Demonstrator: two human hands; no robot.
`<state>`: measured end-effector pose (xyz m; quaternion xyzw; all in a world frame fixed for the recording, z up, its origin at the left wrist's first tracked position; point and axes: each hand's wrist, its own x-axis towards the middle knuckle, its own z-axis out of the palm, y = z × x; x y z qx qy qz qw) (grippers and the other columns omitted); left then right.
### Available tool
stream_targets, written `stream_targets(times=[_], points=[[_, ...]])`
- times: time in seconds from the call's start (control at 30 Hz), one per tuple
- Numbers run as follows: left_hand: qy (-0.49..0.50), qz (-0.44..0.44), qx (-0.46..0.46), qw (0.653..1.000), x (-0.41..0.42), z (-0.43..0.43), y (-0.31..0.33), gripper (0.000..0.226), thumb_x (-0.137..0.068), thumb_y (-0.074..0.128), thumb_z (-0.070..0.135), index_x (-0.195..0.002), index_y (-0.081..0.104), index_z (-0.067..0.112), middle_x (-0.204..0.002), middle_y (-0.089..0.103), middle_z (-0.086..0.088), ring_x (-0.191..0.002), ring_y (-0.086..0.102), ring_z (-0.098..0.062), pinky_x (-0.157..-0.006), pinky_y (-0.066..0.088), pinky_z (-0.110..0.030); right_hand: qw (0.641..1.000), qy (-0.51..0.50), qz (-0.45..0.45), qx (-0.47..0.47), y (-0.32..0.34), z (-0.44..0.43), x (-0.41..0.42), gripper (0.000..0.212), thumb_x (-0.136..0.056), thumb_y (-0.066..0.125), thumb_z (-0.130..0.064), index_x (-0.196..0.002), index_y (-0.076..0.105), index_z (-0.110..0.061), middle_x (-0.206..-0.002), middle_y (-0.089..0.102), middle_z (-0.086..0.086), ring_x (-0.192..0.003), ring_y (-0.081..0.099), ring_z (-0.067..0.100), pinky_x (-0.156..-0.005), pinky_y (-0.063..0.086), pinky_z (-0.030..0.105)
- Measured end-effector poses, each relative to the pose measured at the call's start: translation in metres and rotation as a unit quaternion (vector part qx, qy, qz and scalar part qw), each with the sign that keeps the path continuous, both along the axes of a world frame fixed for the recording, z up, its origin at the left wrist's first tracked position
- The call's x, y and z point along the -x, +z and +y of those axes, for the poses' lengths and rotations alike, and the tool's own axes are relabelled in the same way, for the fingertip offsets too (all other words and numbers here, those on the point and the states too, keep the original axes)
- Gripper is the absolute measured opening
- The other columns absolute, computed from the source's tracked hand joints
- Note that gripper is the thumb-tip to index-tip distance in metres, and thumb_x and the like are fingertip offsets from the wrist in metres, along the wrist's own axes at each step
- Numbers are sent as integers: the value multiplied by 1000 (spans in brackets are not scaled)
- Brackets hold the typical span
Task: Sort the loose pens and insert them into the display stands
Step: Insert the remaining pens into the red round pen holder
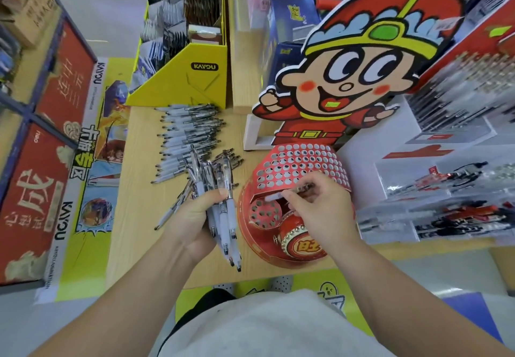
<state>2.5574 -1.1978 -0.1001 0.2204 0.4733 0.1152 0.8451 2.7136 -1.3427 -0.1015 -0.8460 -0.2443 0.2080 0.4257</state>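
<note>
A red cardboard display stand [295,167] with rows of round holes and a cartoon figure on its back stands at the table's front right. My right hand [320,206] pinches a single white pen [274,197], its tip lying across the stand's lower perforated panel [260,214]. My left hand [195,217] grips a bundle of white pens [223,211], tips pointing down toward me. Several loose pens [186,136] lie in a row on the wooden table beyond my left hand.
A yellow KAYOU card display box [195,78] stands behind the loose pens. Red and yellow poster boards [55,161] line the left side. Clear trays of pens [459,189] fill the right. The wooden table's front edge [250,276] is close to my body.
</note>
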Motion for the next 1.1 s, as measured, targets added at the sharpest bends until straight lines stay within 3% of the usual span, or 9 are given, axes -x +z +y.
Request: stream_targets(times=[0.1,0.27,0.33,0.57,0.7,0.83,0.97,1.03,1.1], points=[[5,-6,8,1000,2,-1,0,10,-95,58,5,-87,64,6,-61,65,-8,-46,63,-18,-43,50,-22,997,2,-76,33,-3,6,0,20,-81,83,-28,-79,63,-24,-74,68,-10,-71,65,2,-68,56,30],[4,-6,8,1000,3,-3,2,19,-94,58,3,-78,66,7,-63,65,-9,-45,63,-19,-43,50,-22,991,22,-117,68,-4,14,3,19,-83,79,-26,-79,61,-22,-71,65,-9,-65,60,5,-58,47,22],[5,-6,10,1000,2,-2,2,24,-95,58,2,-74,69,8,-62,66,-9,-45,63,-19,-42,50,-22,990,26,-118,74,-3,15,3,15,-84,78,-24,-83,63,-24,-72,65,-9,-65,61,6,-58,49,24],[2,-13,15,1000,4,-1,4,12,-94,58,2,-85,63,9,-62,67,-8,-46,63,-17,-43,50,-22,974,88,-164,128,-7,23,12,17,-89,73,-30,-84,62,-19,-68,65,-6,-62,61,9,-58,51,32],[-4,-19,13,1000,6,0,4,12,-94,58,2,-85,63,8,-63,67,-8,-46,63,-17,-43,50,-22,981,66,-151,97,-3,26,12,16,-89,72,-25,-80,59,-24,-65,63,-10,-63,61,7,-57,49,28],[-4,-9,13,1000,10,2,1,13,-93,59,4,-82,63,8,-63,66,-8,-45,62,-17,-43,50,-23,979,82,-146,112,3,27,8,15,-90,71,-28,-83,58,-27,-71,65,-6,-66,62,8,-63,52,32],[-4,-6,16,1000,13,4,-1,13,-93,60,5,-81,64,9,-64,66,-8,-46,63,-17,-44,50,-23,974,121,-143,125,8,33,8,13,-94,66,-28,-86,59,-21,-60,63,-16,-59,60,12,-54,47,24],[-3,-12,20,1000,15,5,-2,13,-92,60,5,-81,64,9,-64,65,-8,-47,63,-18,-44,50,-24,971,148,-136,131,8,32,11,10,-97,62,-23,-89,60,-17,-54,57,-29,-62,60,1,-51,41,18],[-2,-15,22,1000,16,5,-2,11,-91,61,5,-81,64,10,-65,65,-8,-47,62,-18,-44,51,-24,967,171,-131,137,8,31,12,6,-98,58,-19,-96,59,-14,-51,51,-23,-61,57,-13,-54,39,12]])
